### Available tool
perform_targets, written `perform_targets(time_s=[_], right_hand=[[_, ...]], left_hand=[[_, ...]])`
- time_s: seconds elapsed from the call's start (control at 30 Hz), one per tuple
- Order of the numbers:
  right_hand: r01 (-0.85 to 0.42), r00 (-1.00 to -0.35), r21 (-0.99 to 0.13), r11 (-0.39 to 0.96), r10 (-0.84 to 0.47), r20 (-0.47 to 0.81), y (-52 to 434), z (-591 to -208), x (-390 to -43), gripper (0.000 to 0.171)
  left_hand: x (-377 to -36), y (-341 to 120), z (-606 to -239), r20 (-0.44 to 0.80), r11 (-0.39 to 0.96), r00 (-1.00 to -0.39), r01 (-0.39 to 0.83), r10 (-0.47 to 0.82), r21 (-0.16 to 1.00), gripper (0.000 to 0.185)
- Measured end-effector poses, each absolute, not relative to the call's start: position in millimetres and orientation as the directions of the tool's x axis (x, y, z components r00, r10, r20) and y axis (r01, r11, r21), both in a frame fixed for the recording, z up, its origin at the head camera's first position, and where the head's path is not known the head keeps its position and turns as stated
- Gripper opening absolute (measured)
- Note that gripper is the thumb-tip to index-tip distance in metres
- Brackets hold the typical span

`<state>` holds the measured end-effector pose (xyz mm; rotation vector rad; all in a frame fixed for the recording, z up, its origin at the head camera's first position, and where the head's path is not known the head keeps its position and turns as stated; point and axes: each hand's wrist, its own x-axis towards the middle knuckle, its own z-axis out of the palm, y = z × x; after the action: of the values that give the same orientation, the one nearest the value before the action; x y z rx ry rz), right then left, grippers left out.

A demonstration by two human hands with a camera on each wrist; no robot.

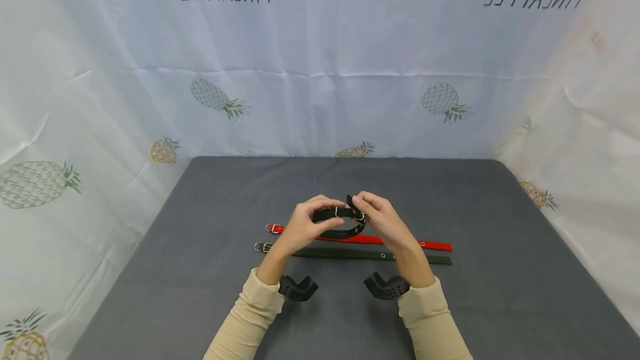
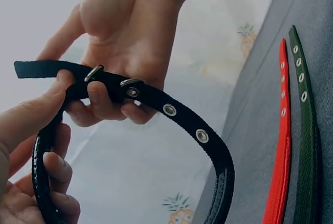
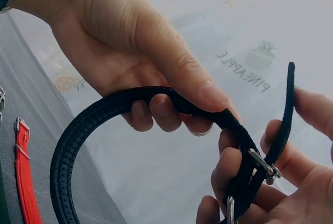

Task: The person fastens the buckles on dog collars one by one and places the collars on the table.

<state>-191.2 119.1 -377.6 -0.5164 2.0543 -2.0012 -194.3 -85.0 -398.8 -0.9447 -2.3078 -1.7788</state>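
A black collar point(image 1: 345, 233) bent into a loop is held above the table between both hands. Its tip passes through a metal buckle point(image 2: 93, 73), and the free end point(image 3: 287, 109) sticks out past it. Metal-rimmed holes point(image 2: 202, 135) run along the band. My left hand point(image 1: 302, 224) grips the band between thumb and curled fingers on the loop's left side. At the buckle end, my right hand point(image 1: 382, 221) pinches the strap, its fingers around the band by the metal fittings.
Behind and below the hands, a red collar point(image 1: 437, 246) and a dark green collar point(image 1: 340, 253) lie stretched out side by side on the grey table point(image 1: 240, 188). A pineapple-print curtain point(image 1: 320, 110) stands behind the table and along both sides.
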Motion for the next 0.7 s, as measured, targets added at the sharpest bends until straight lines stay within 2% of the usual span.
perform_targets(time_s=[0.4, 0.7], right_hand=[[-0.125, -0.913, -0.992, -0.002, -0.392, 0.115, 117.7, -373.4, -190.3, 0.027], [-0.135, -0.918, -0.991, -0.015, -0.374, 0.131, 118.8, -376.7, -190.3, 0.027]], left_hand=[[-193.5, -84.8, -398.4, 0.402, 0.148, -0.829, 0.487, 0.389, 0.861, 0.034], [-193.2, -80.5, -399.8, 0.414, 0.195, -0.826, 0.511, 0.383, 0.837, 0.025]])
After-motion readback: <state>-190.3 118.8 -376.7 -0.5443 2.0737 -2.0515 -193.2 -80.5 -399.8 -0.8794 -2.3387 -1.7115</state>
